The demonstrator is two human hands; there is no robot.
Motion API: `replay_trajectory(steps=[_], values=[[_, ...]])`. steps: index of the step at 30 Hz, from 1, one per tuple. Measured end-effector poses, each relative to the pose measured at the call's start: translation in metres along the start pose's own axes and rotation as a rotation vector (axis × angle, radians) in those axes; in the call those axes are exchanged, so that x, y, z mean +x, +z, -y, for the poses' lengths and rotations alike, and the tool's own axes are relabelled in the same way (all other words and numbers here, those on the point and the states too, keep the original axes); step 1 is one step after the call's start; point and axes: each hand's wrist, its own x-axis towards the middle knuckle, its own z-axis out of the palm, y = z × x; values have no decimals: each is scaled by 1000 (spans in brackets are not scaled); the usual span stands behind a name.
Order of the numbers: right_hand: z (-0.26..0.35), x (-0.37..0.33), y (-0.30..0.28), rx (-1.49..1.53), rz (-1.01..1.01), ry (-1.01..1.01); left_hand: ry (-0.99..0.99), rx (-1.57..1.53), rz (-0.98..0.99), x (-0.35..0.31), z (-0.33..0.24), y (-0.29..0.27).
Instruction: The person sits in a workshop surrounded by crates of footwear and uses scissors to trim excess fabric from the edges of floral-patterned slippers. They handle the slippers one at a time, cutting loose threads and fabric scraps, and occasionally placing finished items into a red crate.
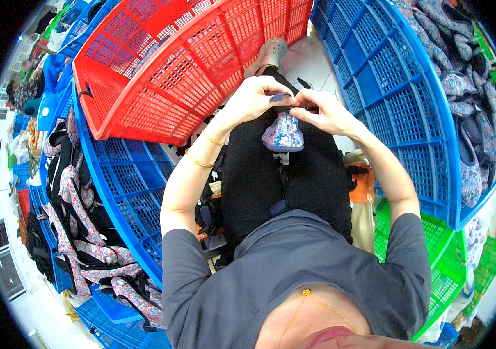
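Note:
Between my two hands hangs a small fabric slipper [283, 132] in a blue, white and pink floral print, its blue-lilac toe end toward me. It sits above my lap, over black trousers. The fingers of my left hand [252, 99] are pinched at the slipper's upper end, where a dark blue piece [280, 97] shows. From the other side, my right hand [324, 111] pinches the same end, thumb against the floral fabric. The fingers hide exactly how that end is held.
A red basket [201, 64] tilts ahead on the left, above a blue basket [137, 174]. On the right stands a tall blue basket [393, 93], with floral slippers [469, 110] beyond it. Pink floral slippers [85, 232] are heaped at left. A green crate [443, 262] is by my right elbow.

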Motion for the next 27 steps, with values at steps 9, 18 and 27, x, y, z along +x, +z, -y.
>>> replay_trajectory(steps=[9,18,27], values=[[-3,-7,-13,57,-118,152,-76,-171,-124,-3,-5,-20],[-32,-61,35,584,62,581,-243,-156,280,-36,6,27],[-16,-110,107,1251,47,697,96,125,-51,-118,-13,80]])
